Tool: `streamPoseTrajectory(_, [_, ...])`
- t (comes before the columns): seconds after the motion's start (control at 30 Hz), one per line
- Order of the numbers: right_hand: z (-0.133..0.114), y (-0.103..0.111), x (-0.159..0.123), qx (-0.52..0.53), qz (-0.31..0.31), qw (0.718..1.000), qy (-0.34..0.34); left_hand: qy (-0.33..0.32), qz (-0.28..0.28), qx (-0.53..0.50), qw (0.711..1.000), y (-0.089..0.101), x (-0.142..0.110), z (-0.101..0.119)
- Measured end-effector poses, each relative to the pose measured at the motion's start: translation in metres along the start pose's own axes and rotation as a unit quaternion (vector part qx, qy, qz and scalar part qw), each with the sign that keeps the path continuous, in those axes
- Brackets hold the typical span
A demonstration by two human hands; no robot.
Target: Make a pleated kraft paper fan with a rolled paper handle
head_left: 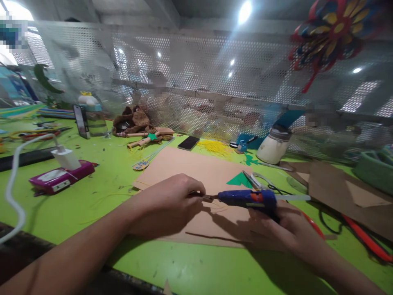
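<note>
My right hand (pixel 285 221) is wrapped round the handle of a blue hot glue gun (pixel 245 198), with a pale glue stick (pixel 294 197) sticking out of its back end. The gun's nozzle points left and meets, or nearly meets, a small brown strip (pixel 208 198). That strip is pinched in the fingers of my left hand (pixel 181 200), which hide most of it. Beneath both hands lies a sheet of tan cardboard (pixel 172 164). A green paper triangle (pixel 239 180) and a pair of scissors (pixel 258 180) rest just beyond the gun.
On the green table (pixel 178 266) stand a purple power strip (pixel 61 177) with a white plug and cable, a phone (pixel 188 143), yellow shreds (pixel 216 147) and a white container (pixel 273 145). Brown cardboard (pixel 331 192) and an orange-handled tool (pixel 368 241) lie right. A perforated screen (pixel 199 78) rises behind.
</note>
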State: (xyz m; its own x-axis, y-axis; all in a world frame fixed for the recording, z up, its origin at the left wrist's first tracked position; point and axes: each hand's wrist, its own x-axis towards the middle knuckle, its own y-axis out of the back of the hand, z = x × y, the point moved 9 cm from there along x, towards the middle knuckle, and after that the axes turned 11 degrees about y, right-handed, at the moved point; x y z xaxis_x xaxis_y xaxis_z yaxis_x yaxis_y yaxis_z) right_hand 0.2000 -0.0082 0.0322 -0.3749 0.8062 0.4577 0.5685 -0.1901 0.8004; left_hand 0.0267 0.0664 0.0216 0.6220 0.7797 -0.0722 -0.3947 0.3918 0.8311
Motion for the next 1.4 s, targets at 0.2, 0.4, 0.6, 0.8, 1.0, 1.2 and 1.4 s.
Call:
streamPoseTrajectory(0.2, [0.001,0.002,-0.001,0.004,0.014,1.0,-0.02,-0.009,0.003,0.018,1.0,0.0,0.001,-0.001])
streamPoseTrajectory(0.4, [0.001,0.0,0.0,0.03,0.008,0.999,-0.013,-0.021,0.007,0.039,0.999,0.0,0.001,-0.001])
streamPoseTrajectory(0.6, [0.007,-0.003,-0.001,0.016,-0.011,1.0,0.006,-0.035,0.016,0.047,0.998,0.001,0.0,0.002])
streamPoseTrajectory(0.8, [0.007,-0.001,-0.003,0.012,-0.006,1.0,-0.001,-0.031,0.015,0.047,0.998,0.0,-0.001,0.001])
streamPoseTrajectory(1.0, [0.014,-0.009,-0.005,0.036,-0.019,0.998,-0.046,-0.017,0.019,0.036,0.999,-0.002,-0.002,-0.003])
streamPoseTrajectory(1.2, [0.02,-0.013,-0.01,0.071,0.001,0.991,-0.111,-0.033,0.012,0.047,0.998,0.0,-0.002,-0.002])
streamPoseTrajectory(1.4, [0.008,-0.003,-0.003,0.047,0.009,0.998,-0.044,-0.037,0.015,0.049,0.998,0.002,0.0,0.0])
